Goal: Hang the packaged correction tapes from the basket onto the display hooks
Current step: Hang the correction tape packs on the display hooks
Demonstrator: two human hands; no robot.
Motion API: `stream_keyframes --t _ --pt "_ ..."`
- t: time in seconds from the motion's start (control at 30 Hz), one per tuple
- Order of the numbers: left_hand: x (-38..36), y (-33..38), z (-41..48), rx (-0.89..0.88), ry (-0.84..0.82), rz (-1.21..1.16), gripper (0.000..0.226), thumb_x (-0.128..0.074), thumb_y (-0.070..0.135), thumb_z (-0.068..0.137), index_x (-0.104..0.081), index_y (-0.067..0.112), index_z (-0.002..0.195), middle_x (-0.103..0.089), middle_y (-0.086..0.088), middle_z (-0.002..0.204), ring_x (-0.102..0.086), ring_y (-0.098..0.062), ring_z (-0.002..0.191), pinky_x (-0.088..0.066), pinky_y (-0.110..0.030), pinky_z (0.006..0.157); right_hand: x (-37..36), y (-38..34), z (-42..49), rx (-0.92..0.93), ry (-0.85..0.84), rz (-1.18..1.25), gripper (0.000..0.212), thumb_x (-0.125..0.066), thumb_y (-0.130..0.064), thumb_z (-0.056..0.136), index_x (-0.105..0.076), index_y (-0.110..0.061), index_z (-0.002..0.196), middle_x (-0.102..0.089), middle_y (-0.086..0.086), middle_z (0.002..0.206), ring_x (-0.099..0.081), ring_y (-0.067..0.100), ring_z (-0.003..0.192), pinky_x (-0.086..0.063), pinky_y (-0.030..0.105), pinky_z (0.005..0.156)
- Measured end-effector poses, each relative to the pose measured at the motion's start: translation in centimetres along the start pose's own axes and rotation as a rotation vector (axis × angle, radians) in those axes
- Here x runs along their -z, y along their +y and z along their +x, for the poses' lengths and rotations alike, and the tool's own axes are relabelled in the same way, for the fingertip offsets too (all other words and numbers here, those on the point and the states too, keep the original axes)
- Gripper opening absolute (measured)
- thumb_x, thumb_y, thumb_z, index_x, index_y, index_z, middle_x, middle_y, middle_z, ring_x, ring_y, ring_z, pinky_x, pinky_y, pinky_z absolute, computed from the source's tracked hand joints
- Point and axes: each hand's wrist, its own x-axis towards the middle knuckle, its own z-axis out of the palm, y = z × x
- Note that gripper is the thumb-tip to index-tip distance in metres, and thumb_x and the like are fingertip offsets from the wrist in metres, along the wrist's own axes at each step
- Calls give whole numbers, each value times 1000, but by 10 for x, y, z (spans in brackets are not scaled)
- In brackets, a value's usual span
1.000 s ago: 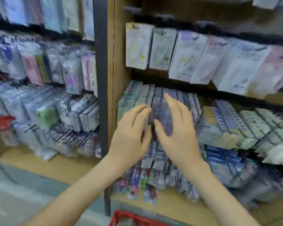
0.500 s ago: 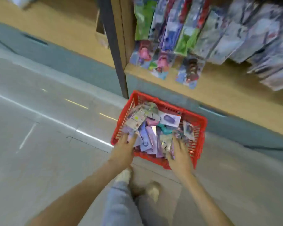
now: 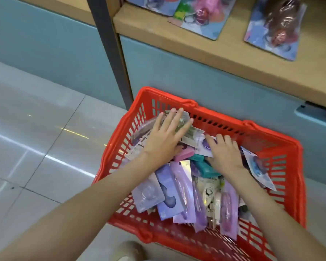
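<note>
Two hands are down in the red basket [image 3: 301,185], seen from the head camera looking straight down. The basket sits on the pale tiled floor [image 3: 36,138], just in front of the teal base of a wooden shelf [image 3: 233,59].

The left hand [image 3: 164,140] lies flat, fingers straight and spread, pressing on the packs heaped against the basket's far left corner. It grips nothing. The right hand [image 3: 224,153] has its fingers bent down onto a white card with a purple shape [image 3: 199,146]. Whether it has hold of that card, I cannot tell.

The packaged correction tapes [image 3: 183,191] lie in a loose jumble inside the basket, overlapping at all angles. Most are long, glossy lilac and purple blister cards. A cream pack with a cartoon print [image 3: 209,193] lies among them. Between the wrists show a teal packet [image 3: 201,166] and a pink block [image 3: 183,156]. A blue card [image 3: 258,166] leans on the right wall.

Up on the shelf lie carded keychains [image 3: 199,14], beside a dark upright post [image 3: 109,44]. A beige shoe [image 3: 128,249] peeks in at the bottom edge.
</note>
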Motion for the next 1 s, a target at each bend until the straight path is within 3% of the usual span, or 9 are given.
stream_keyframes --t 0.13,0.3,0.43,0.53,0.6,0.67,0.8,0.9,1.0 --pt "-15 13 25 -133 32 47 50 -33 13 82 -70 11 115 -64 -16 124 -62 -32 114 -51 -42 95 -14 4 -5 32 191 -64 73 -91 -16 44 -68 -6 112 -63 16 83 -59 35 72 -49 39 60" --pt "-20 13 26 -283 140 149 34 -28 3 96 -60 10 105 -62 -17 128 -61 -30 113 -42 -43 101 -4 5 -36 21 257 -93 35 -59 -5 72 -61 -2 106 -64 17 80 -60 34 69 -52 39 58" --pt "-21 14 22 -363 -9 281 23 -37 10 86 -50 10 104 -71 -12 108 -67 -27 94 -49 -41 85 30 17 -63 -35 157 16 59 -85 7 48 -62 6 102 -64 22 77 -65 36 66 -52 35 47" --pt "20 17 13 -346 -37 125 20 -30 7 80 -39 8 98 -68 -8 83 -64 -24 72 -53 -33 72 74 23 -85 -60 100 253 54 -84 2 64 -60 6 113 -65 25 95 -66 41 78 -56 46 60" --pt "75 16 2 -170 6 -69 25 -33 9 80 -47 2 100 -67 -13 85 -66 -28 74 -56 -34 70 113 23 -102 -147 88 531 48 -69 -2 82 -53 1 127 -60 24 114 -59 43 102 -52 50 81" --pt "144 15 -7 162 -10 -404 24 -56 4 81 -53 0 105 -66 -17 93 -66 -33 82 -56 -38 68 166 17 -118 -211 91 771 47 -60 -6 90 -46 -3 135 -53 19 128 -48 39 120 -42 46 97" --pt "290 12 -15 911 -267 -1249 43 -76 15 80 -50 10 113 -67 3 99 -64 -17 89 -47 -29 73 291 -1 -146 -285 4 1103 59 -62 -20 91 -36 -9 142 -40 14 137 -35 27 130 -25 27 103" --pt "384 6 -16 977 -237 -1585 29 -77 6 79 -63 19 100 -73 5 94 -70 -13 90 -56 -31 82 383 -2 -167 -229 -135 1142 72 -45 -42 82 -26 -24 149 -33 3 128 -27 17 131 -21 27 102" --pt "495 -4 -12 922 -223 -1778 19 -71 0 84 -66 17 92 -75 0 90 -71 -17 85 -58 -34 80 486 5 -197 -141 -196 1074 64 -40 -42 95 -11 -38 153 -26 -5 118 -21 9 126 -18 27 98"
